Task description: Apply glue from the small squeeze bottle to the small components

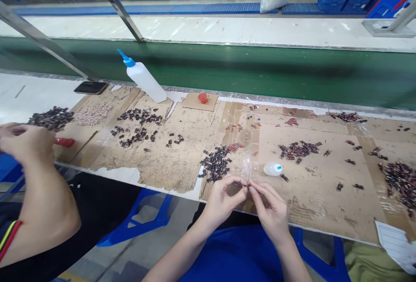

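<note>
My left hand and my right hand meet at the near edge of the cardboard-covered table. Both pinch one tiny dark part between their fingertips; it is too small to name. A pile of small dark and red parts lies just beyond my left hand. A small white bottle with a blue tip lies on its side just past my right hand.
A co-worker's arm and hands work at the left beside a red-handled tool. A white squeeze bottle, a red cap, a phone, more part piles and a green conveyor belt lie beyond.
</note>
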{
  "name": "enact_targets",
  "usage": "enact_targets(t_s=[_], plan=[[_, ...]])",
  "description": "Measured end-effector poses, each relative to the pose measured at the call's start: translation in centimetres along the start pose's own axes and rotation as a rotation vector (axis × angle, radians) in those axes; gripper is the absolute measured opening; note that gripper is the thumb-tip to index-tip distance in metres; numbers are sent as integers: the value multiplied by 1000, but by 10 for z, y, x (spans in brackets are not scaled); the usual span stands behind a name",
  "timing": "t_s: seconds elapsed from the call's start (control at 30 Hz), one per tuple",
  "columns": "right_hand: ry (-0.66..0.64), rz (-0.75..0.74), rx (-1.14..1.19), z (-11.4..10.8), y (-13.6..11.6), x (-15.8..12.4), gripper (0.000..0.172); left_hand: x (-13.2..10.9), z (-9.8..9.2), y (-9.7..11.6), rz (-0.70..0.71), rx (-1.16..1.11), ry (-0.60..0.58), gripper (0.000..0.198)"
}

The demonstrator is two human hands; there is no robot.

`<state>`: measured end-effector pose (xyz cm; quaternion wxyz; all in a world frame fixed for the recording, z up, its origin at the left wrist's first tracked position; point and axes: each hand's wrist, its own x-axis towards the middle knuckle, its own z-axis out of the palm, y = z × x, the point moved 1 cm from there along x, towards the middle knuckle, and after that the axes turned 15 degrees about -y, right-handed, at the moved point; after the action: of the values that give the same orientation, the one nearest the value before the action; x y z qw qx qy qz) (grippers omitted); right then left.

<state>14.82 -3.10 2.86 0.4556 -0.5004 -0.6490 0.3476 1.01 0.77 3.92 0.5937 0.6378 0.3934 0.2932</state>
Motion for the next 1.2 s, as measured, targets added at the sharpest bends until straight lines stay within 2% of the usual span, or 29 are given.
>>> enact_targets(t_s=[0.1,0.17,0.27,0.33,0.4,0.47,0.57,0.63,0.8,0.87,1.03,1.2], plan=[[75,53,-90,-12,7,-8,18,5,3,-2,60,88,-58,12],[223,87,-204,-26,14,-14,17,9,-2,-5,135,252,-54,19],[496,143,-384,-52,22,-20,18,19,-20,-14,223,601,92,21],[542,181,-486,-64,25,-17,27,26,-35,-20,219,794,140,22],[477,180,-573,-69,28,-10,40,32,-46,-23,176,926,94,23],[347,142,-637,-65,30,0,48,38,-51,-23,121,1004,21,20],[177,85,-634,-52,34,15,41,42,-51,-19,73,1048,-39,15],[131,82,-537,-44,36,21,35,42,-46,-17,95,1032,-60,14],[81,235,-42,-39,37,15,34,30,-29,-21,176,960,-134,14],[83,268,116,-40,34,11,36,23,-25,-24,173,923,-123,15],[184,330,268,-44,29,9,34,13,-25,-31,197,773,-53,17],[242,412,424,-32,33,9,34,13,-25,-37,205,666,14,17]])
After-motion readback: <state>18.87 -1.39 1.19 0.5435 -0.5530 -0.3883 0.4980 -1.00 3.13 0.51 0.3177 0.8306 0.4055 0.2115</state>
